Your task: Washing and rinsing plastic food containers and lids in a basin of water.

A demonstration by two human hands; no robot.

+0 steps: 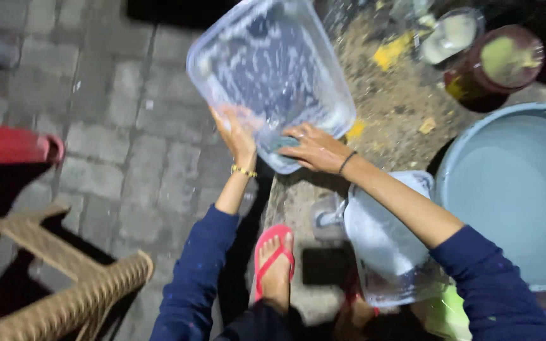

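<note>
A clear plastic rectangular container (266,69), covered in soap suds, is held up tilted over the ground. My left hand (235,134) grips its near left edge from below. My right hand (314,148) presses a small green-blue scrubbing sponge (284,143) against the container's near corner. Both arms wear dark blue sleeves pushed up; a beaded bracelet is on the left wrist, a dark band on the right.
A large blue-grey basin (516,189) of water sits at right. A clear lidded box (383,243) lies under my right arm. A dark red pot (497,66) and a small bowl (450,35) stand far right. A red object (11,144) and a tan plastic chair (64,271) are left. My foot in a pink sandal (274,260) rests below.
</note>
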